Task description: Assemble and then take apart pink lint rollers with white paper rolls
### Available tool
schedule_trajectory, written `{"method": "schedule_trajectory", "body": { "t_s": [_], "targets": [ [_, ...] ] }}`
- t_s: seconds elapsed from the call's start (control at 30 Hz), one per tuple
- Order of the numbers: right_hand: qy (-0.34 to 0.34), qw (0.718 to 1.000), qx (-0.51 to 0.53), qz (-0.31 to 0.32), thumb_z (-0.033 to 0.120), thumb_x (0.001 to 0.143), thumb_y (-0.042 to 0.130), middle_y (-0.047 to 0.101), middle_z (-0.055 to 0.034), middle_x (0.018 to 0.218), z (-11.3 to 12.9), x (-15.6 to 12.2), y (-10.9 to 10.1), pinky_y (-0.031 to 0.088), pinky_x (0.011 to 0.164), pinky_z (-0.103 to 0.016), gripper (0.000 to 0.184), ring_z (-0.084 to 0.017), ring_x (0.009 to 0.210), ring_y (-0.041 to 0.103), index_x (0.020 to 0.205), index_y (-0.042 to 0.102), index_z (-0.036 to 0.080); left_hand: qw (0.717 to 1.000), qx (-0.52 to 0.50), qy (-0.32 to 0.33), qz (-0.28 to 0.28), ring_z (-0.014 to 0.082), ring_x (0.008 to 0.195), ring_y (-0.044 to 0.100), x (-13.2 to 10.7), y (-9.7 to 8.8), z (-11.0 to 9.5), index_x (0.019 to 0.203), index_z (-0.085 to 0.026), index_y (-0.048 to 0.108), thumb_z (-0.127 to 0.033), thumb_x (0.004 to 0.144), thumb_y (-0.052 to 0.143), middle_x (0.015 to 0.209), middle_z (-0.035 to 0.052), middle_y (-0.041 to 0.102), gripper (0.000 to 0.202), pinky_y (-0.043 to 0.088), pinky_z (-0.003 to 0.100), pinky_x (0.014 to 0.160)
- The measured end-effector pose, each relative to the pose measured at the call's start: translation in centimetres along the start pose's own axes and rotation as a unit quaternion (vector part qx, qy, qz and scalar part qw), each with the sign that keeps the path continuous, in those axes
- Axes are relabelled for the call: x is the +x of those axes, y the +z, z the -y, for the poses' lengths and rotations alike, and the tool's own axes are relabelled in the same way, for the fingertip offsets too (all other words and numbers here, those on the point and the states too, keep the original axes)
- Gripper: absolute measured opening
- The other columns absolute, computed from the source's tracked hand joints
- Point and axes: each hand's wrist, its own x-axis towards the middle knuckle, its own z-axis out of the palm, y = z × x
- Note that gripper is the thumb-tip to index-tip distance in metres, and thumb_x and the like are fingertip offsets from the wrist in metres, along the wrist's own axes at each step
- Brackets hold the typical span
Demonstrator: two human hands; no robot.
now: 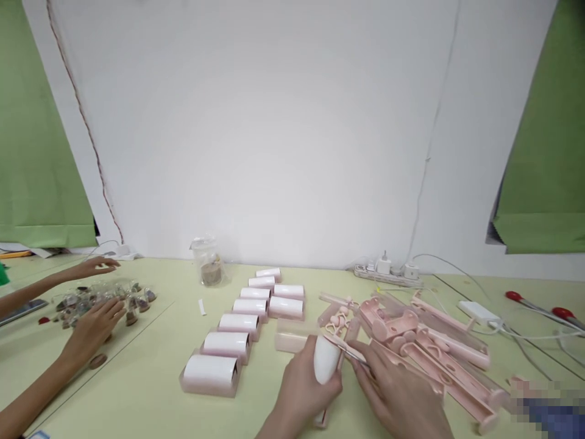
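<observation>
Near the front of the table, my left hand (305, 385) is closed around a white roll (326, 360), which it holds tilted. My right hand (393, 387) pinches a slim tool with a metal shaft (354, 352); its exact kind is unclear. The tool's far end lies against the top of the roll, beside a pink edge. Just behind my left hand lies a translucent pink sleeve (291, 335). Several white rolls in pinkish sleeves (211, 373) stand in two rows to the left. Pink plastic holder parts (439, 366) are heaped by my right hand.
At the left, another person's hands (94, 323) are over a pile of small clear-wrapped items (114, 299). A plastic bag with a brown item (210, 271) stands near the wall. A power strip (388, 276), white cables, and red-handled tools (514, 296) lie at the right.
</observation>
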Motion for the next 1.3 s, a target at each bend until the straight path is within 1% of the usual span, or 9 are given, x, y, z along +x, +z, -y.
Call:
{"method": "schedule_trajectory", "body": {
  "t_s": [0.2, 0.37, 0.57, 0.77, 0.87, 0.97, 1.07, 1.17, 1.3],
  "targets": [
    [0.0, 0.998, 0.046, 0.042, 0.021, 0.086, 0.023, 0.064, -0.0023, 0.061, -0.7, -1.4, 3.0, 0.032, 0.031, -0.022, 0.044, -0.016, 0.032, 0.052, 0.127, 0.036, 0.021, 0.998, 0.062, -0.016, 0.023, 0.0246, 0.078, 0.058, -0.1, -0.1, -0.4, 0.099, -0.024, 0.047, -0.028, 0.066, 0.048, 0.085, 0.0037, 0.062, 0.033, 0.039, 0.029, 0.063],
    [-0.007, 0.983, 0.144, 0.11, 0.014, 0.082, 0.026, 0.068, -0.002, 0.076, -1.3, -1.4, 2.9, 0.044, 0.043, -0.023, 0.054, -0.019, 0.054, 0.063, 0.133, 0.029, 0.03, 0.994, 0.109, -0.014, 0.006, 0.0275, 0.087, 0.055, 0.2, -0.1, -1.0, 0.098, -0.021, 0.049, -0.025, 0.064, 0.049, 0.092, 0.0077, 0.058, 0.034, 0.039, 0.032, 0.068],
    [0.075, 0.978, 0.149, 0.126, 0.021, 0.086, 0.022, 0.068, -0.0053, 0.09, -1.3, 0.5, 1.2, 0.049, 0.057, -0.026, 0.046, -0.021, 0.075, 0.065, 0.131, 0.035, 0.026, 0.998, -0.018, 0.038, -0.043, 0.0195, 0.072, 0.056, 1.8, 0.8, -1.8, 0.092, -0.022, 0.047, -0.025, 0.069, 0.049, 0.08, 0.0013, 0.06, 0.023, 0.038, 0.025, 0.061],
    [0.12, 0.976, 0.132, 0.126, 0.023, 0.085, 0.023, 0.064, -0.0059, 0.104, -1.9, 1.4, 0.9, 0.047, 0.057, -0.028, 0.046, -0.023, 0.082, 0.063, 0.127, 0.041, 0.023, 0.989, -0.112, -0.002, -0.099, 0.0172, 0.063, 0.056, 3.0, 2.7, -2.9, 0.089, -0.023, 0.045, -0.033, 0.072, 0.052, 0.071, -0.0007, 0.057, 0.021, 0.038, 0.023, 0.055],
    [0.158, 0.97, 0.097, 0.16, 0.024, 0.086, 0.023, 0.068, -0.0055, 0.088, -2.4, 2.1, 0.7, 0.042, 0.051, -0.026, 0.046, -0.023, 0.069, 0.064, 0.129, 0.038, 0.023, 0.97, -0.19, 0.005, -0.15, 0.0156, 0.067, 0.055, 3.4, 2.7, -3.4, 0.085, -0.022, 0.041, -0.032, 0.072, 0.054, 0.074, -0.0005, 0.055, 0.021, 0.04, 0.022, 0.058],
    [0.189, 0.961, 0.027, 0.199, 0.022, 0.084, 0.027, 0.068, -0.0062, 0.073, -3.6, 3.5, 0.3, 0.036, 0.048, -0.025, 0.042, -0.024, 0.063, 0.062, 0.121, 0.047, 0.02, 0.947, -0.249, 0.006, -0.201, 0.0149, 0.068, 0.054, 4.0, 2.0, -3.4, 0.085, -0.021, 0.038, -0.032, 0.069, 0.056, 0.074, -0.001, 0.052, 0.026, 0.042, 0.023, 0.061],
    [0.19, 0.961, 0.012, 0.202, 0.023, 0.085, 0.028, 0.068, -0.0077, 0.078, -5.0, 5.1, -0.1, 0.034, 0.051, -0.027, 0.037, -0.026, 0.069, 0.062, 0.111, 0.055, 0.02, 0.934, -0.3, -0.012, -0.193, 0.0142, 0.061, 0.054, 4.6, 1.3, -2.5, 0.086, -0.021, 0.036, -0.033, 0.068, 0.058, 0.069, -0.0024, 0.05, 0.031, 0.044, 0.024, 0.057],
    [0.192, 0.963, 0.025, 0.189, 0.025, 0.086, 0.027, 0.067, -0.008, 0.08, -5.6, 6.1, -0.4, 0.035, 0.053, -0.028, 0.036, -0.026, 0.071, 0.061, 0.11, 0.053, 0.02, 0.924, -0.345, -0.045, -0.162, 0.0135, 0.053, 0.053, 4.6, 1.0, -1.3, 0.089, -0.02, 0.034, -0.036, 0.069, 0.056, 0.065, -0.0034, 0.05, 0.034, 0.044, 0.024, 0.048],
    [0.197, 0.961, 0.076, 0.18, 0.034, 0.089, 0.022, 0.065, -0.0031, 0.071, -4.1, 6.1, -0.6, 0.037, 0.05, -0.026, 0.034, -0.02, 0.063, 0.06, 0.107, 0.048, 0.02, 0.935, -0.302, -0.063, -0.175, 0.0138, 0.051, 0.054, 4.2, 0.2, 0.2, 0.091, -0.018, 0.037, -0.042, 0.068, 0.057, 0.066, -0.0011, 0.053, 0.039, 0.044, 0.025, 0.047]
  ]
}}
